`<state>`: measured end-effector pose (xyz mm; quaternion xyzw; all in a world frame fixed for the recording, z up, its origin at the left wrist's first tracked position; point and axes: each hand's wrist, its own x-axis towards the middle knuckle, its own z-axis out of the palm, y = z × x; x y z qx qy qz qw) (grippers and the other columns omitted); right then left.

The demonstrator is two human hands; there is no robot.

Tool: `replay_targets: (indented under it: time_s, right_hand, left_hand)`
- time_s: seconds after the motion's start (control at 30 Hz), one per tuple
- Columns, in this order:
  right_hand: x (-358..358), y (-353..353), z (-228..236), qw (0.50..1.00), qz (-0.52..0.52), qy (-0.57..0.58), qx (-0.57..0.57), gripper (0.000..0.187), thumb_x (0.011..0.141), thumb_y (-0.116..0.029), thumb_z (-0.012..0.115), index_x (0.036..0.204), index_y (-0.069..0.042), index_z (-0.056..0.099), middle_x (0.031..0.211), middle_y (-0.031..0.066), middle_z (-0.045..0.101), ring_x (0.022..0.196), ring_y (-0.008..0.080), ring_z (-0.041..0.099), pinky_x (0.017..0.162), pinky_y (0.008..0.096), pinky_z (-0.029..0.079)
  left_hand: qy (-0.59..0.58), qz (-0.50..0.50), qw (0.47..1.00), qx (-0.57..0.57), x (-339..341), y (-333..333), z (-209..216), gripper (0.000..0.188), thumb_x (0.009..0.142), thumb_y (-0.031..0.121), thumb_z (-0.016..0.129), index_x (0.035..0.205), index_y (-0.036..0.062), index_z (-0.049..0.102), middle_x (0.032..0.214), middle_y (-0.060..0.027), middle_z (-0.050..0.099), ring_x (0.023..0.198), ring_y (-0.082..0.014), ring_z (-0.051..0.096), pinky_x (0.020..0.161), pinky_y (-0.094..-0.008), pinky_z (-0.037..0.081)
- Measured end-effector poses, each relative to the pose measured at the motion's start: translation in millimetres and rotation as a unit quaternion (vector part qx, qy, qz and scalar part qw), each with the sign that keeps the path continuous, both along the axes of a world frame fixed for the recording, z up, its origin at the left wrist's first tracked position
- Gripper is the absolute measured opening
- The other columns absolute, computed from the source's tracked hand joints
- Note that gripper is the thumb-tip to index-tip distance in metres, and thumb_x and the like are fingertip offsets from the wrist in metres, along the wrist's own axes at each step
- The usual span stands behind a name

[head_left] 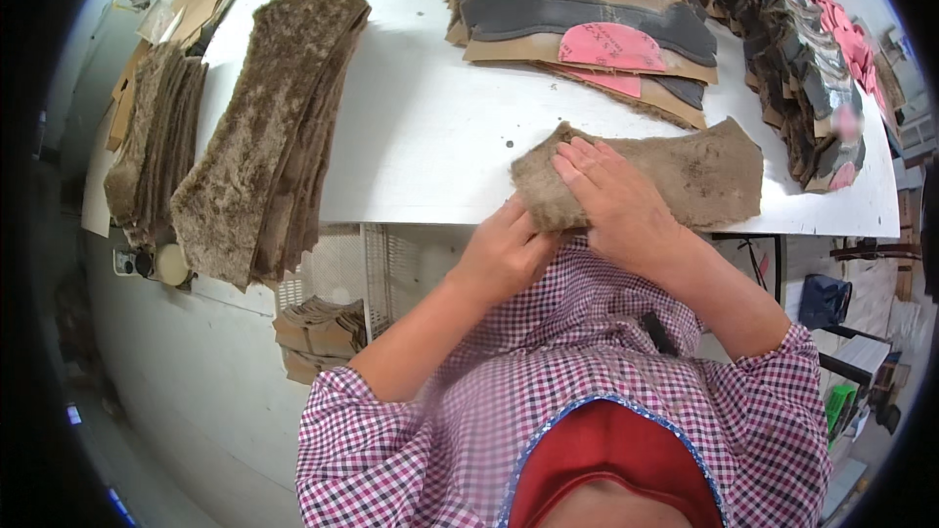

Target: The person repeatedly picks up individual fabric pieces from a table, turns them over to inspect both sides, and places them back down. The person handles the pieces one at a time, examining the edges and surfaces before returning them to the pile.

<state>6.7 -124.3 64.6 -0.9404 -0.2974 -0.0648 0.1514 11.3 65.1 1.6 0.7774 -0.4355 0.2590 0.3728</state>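
Observation:
A brown-grey piece of fur-like pile fabric point(709, 174) lies crosswise on the white table, its near edge along the table's front. My left hand point(504, 252) grips its left near corner, with some fingertips hidden beneath the fabric. My right hand point(626, 200) lies on top of the same piece, fingers stretched out and pointing to the far left. Just beyond it are layered pieces with dark grey backing point(587, 24) on brown fabric, one carrying a pink rounded patch point(611, 47).
At the left, a tall pile of brown fur pieces point(274, 108) overhangs the front edge of the white table point(411, 137); another pile point(156, 137) stands beside it. A long row of stacked pieces point(797, 88) runs down the right side. Below the table sits a cardboard box point(303, 332).

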Motion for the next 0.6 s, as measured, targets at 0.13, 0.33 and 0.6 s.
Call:
replay_targets:
  time_s: [0.13,0.33,0.6]
  right_hand:
    - [0.5,-14.1,8.0,0.994,0.027,0.073,0.076,0.066,0.063,0.013,0.054,0.129,0.005,0.050,0.137,0.0213,0.050,0.132,0.0367,0.043,0.115,0.0465,0.030]
    - [-0.7,-8.4,14.4,0.997,0.039,0.068,0.004,0.068,0.062,0.013,0.053,0.130,0.005,0.051,0.136,0.0210,0.051,0.132,0.0354,0.044,0.115,0.0482,0.029]
    - [3.0,-12.1,33.0,0.992,0.046,0.119,0.002,0.063,0.065,0.010,0.054,0.128,0.006,0.052,0.136,0.0210,0.051,0.132,0.0343,0.045,0.114,0.0496,0.029]
  left_hand:
    - [-0.015,-0.007,1.000,-0.014,1.9,7.9,-7.3,0.024,0.064,0.001,0.066,0.087,-0.0033,0.068,0.099,-0.0179,0.065,0.100,-0.0364,0.064,0.088,-0.0423,0.056]
    - [-0.006,-0.016,0.999,-0.028,2.2,11.5,-11.3,0.020,0.061,0.002,0.065,0.080,-0.0036,0.067,0.093,-0.0171,0.065,0.096,-0.0346,0.066,0.089,-0.0426,0.056]
    - [-0.003,-0.011,1.000,-0.020,1.9,12.1,-13.8,0.021,0.059,0.001,0.064,0.080,-0.0044,0.066,0.095,-0.0169,0.064,0.098,-0.0360,0.065,0.087,-0.0426,0.056]
